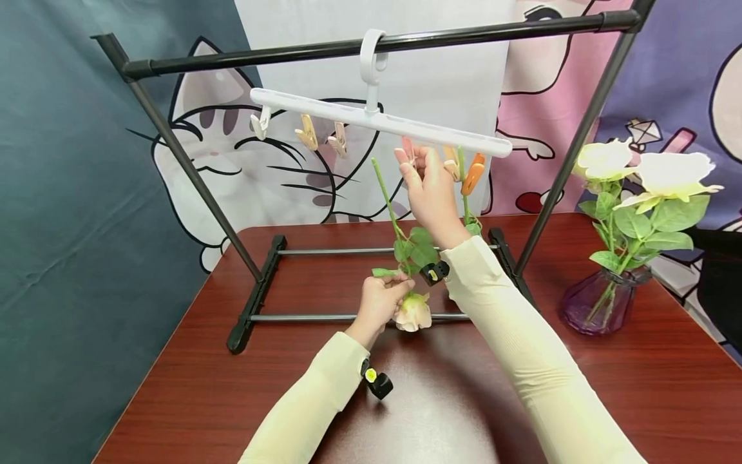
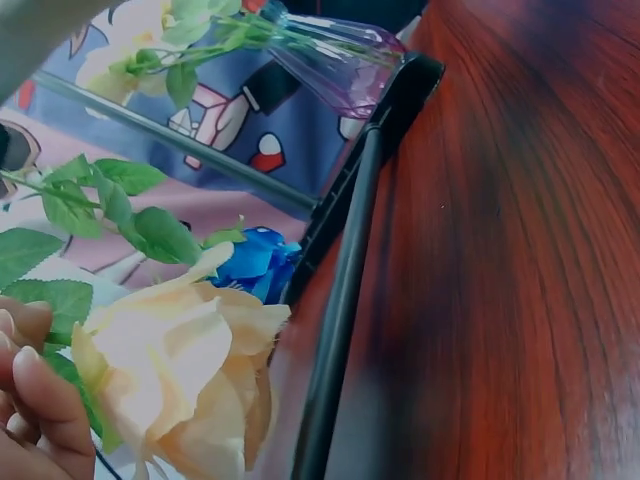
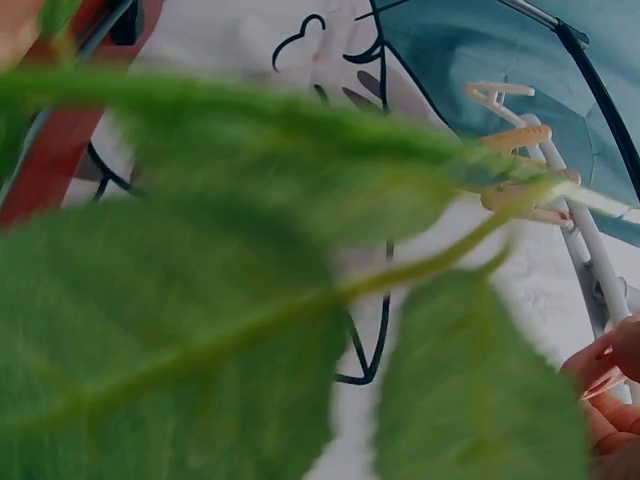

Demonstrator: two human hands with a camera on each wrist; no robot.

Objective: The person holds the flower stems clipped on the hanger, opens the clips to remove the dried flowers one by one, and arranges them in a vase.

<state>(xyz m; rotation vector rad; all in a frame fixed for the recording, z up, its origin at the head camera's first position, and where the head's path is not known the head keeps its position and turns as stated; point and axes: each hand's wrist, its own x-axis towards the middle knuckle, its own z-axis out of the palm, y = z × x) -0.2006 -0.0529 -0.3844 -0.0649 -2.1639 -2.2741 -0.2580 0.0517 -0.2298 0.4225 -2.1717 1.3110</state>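
My left hand [image 1: 382, 299] pinches a pale peach rose [image 1: 414, 313] by its stem just above the bloom. The rose hangs head down, its leaves [image 1: 418, 248] and green stem rising from the hand. At the white clip hanger [image 1: 348, 115], my right hand [image 1: 431, 193] pinches a pink clothespin [image 1: 408, 149]. The free stem end stands left of that clothespin, apart from it. To the right, an orange clothespin [image 1: 473, 174] is at another stem [image 1: 466, 206]. A blue flower [image 2: 258, 262] shows behind the rose in the left wrist view. Leaves block much of the right wrist view.
The hanger hooks over the top bar [image 1: 493, 32] of a black rack standing on the brown table [image 1: 191, 386]. White [image 1: 261, 122], yellow [image 1: 307, 133] and beige [image 1: 338, 139] clothespins hang at its left. A purple glass vase [image 1: 597, 306] holds white roses [image 1: 666, 175] at right.
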